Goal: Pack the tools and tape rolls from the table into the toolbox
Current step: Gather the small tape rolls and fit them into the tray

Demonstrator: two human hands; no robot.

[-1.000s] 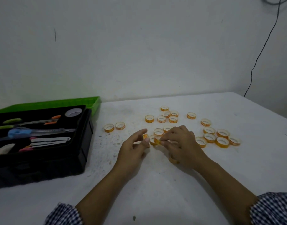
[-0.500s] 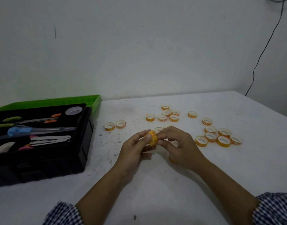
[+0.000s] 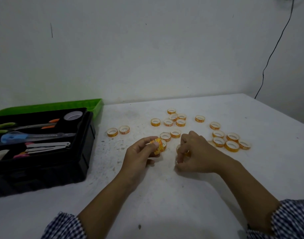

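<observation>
Several small orange tape rolls [image 3: 232, 146] lie scattered over the white table [image 3: 182, 195]. My left hand [image 3: 139, 157] grips a short stack of tape rolls [image 3: 159, 147] between thumb and fingers, just above the table. Beside it my right hand [image 3: 196, 152] is curled over another tape roll [image 3: 179, 149], fingertips around it; most of that roll is hidden. The black toolbox [image 3: 75, 163] stands open at the left with its green lid [image 3: 53, 106] behind. Its tray holds scissors [image 3: 27, 136], pliers and a larger tape roll [image 3: 73, 115].
The table's right edge runs diagonally at the far right, with a black cable [image 3: 275, 49] hanging down the wall behind it. The wall closes the table's far side. Bare table surface lies between my forearms and the near edge.
My hands were together on one stack; now they have separated. The left keeps the stack, and the right has moved right and down onto another roll on the table.
</observation>
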